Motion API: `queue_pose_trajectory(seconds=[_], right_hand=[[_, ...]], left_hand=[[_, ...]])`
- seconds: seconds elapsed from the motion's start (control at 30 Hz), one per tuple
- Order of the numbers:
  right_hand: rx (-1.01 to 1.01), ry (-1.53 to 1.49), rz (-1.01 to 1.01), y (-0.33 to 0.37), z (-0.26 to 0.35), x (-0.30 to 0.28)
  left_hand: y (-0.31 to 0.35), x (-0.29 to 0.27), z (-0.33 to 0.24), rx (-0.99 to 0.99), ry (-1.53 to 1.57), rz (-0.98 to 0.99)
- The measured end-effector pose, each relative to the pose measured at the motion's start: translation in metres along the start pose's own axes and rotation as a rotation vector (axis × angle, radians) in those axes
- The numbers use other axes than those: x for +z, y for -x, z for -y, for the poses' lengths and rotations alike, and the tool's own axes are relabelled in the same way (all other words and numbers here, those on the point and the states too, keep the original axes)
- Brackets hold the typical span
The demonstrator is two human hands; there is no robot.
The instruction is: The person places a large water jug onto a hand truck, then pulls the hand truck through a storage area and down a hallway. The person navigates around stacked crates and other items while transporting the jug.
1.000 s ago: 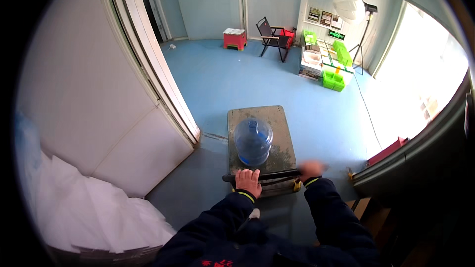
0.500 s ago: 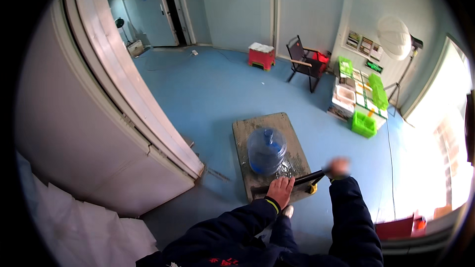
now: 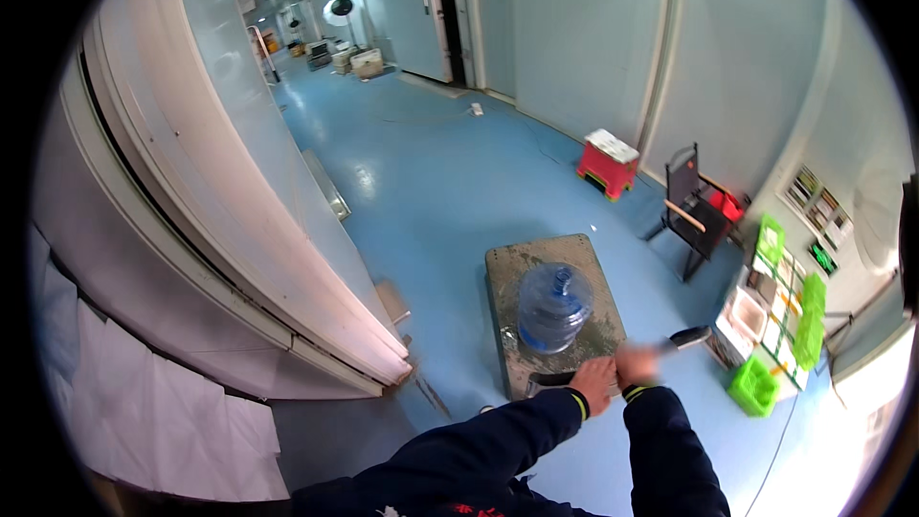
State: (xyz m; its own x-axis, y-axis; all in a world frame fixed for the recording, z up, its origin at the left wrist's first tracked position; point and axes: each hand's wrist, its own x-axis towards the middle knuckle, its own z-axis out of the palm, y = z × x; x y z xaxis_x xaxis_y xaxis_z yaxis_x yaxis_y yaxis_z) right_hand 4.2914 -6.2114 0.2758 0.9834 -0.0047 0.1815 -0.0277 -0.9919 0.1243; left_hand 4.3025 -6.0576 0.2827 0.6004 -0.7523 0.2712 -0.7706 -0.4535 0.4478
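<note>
Left hand [image 3: 594, 384] and blurred right hand [image 3: 636, 365] are gripping the cart's [image 3: 603, 319] black handle [image 3: 691, 336]; a blue jug [image 3: 553, 311] is standing aboard.

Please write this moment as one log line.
right hand: on black handle, blurred | left hand: beside right hand | cart: on blue floor | blue bottle: upright on cart | beyond: red stool, black chair

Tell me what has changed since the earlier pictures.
The left hand and right hand are closer together at the handle, whose end now juts past the right one. The view has swung left, so the chair and red stool sit further right in the picture. The bottle still stands on the cart.
</note>
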Motion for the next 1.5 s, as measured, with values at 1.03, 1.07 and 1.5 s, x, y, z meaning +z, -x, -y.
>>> queue_pose_trajectory(seconds=[1.03, 1.07, 1.5], right_hand=[[-0.433, -0.003, -0.089, -0.799, -0.064, 0.161], [-0.451, 0.003, -0.092, -0.824, -0.048, 0.159], [-0.602, -0.087, -0.055, -1.067, 0.127, 0.162]], left_hand=[[-0.078, -0.061, 0.503, -1.582, 0.678, -0.075], [-0.072, -0.063, 0.513, -1.633, 0.677, -0.081], [-0.218, -0.192, 0.777, -1.273, 0.418, -0.154]])
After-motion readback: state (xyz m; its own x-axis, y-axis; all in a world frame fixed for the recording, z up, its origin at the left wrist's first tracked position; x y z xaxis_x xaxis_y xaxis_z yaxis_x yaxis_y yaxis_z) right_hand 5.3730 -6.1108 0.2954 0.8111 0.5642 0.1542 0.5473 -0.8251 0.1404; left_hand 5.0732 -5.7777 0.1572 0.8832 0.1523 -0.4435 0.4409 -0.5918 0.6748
